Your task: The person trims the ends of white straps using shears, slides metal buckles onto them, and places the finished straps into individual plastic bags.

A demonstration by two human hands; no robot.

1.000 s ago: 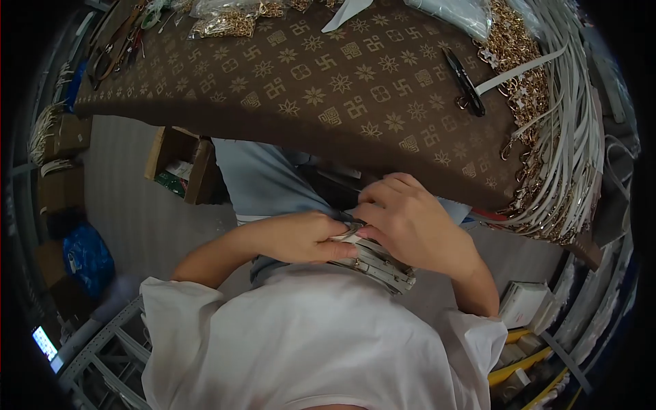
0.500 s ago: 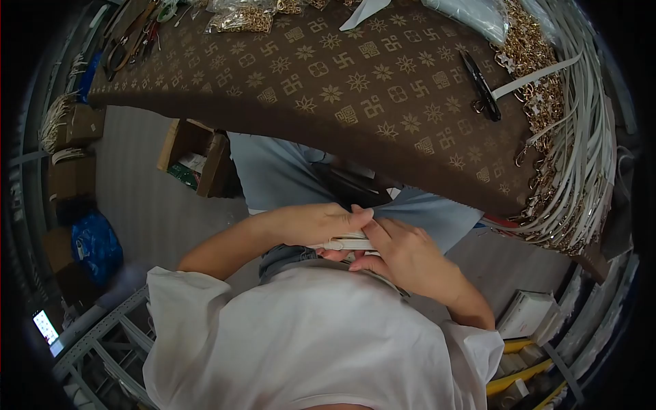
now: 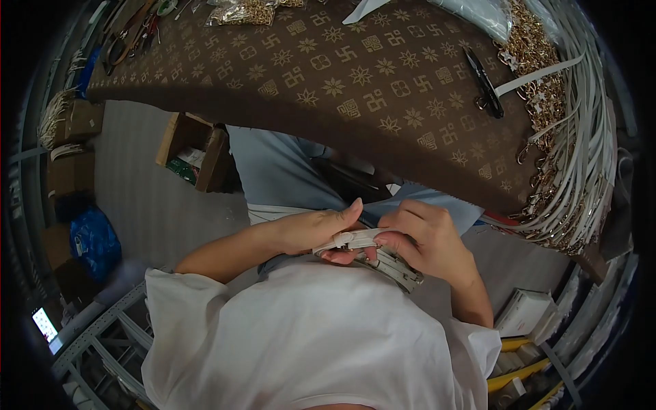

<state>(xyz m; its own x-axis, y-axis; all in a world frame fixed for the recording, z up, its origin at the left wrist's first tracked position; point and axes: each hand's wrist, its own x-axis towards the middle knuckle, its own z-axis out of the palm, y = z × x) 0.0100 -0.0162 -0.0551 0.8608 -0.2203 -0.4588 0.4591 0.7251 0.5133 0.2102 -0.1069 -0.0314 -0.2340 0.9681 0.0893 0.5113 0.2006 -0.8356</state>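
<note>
A bundle of white straps with small metal fittings lies across both hands at my lap. My left hand cradles its left end, fingers curled underneath and thumb raised off it. My right hand pinches the upper strap between thumb and fingers. Below the right hand, the bundle's other ends stick out toward the lower right. Part of the bundle is hidden by the fingers and the white shirt.
A brown patterned cloth covers the table ahead. On it are black-handled snips, gold clasps and many hanging pale straps. An open cardboard box stands on the floor beneath. A blue bag is at left.
My left thumb has lifted away from the right fingers. The right hand has shifted right and up, and more of the strap bundle shows below it.
</note>
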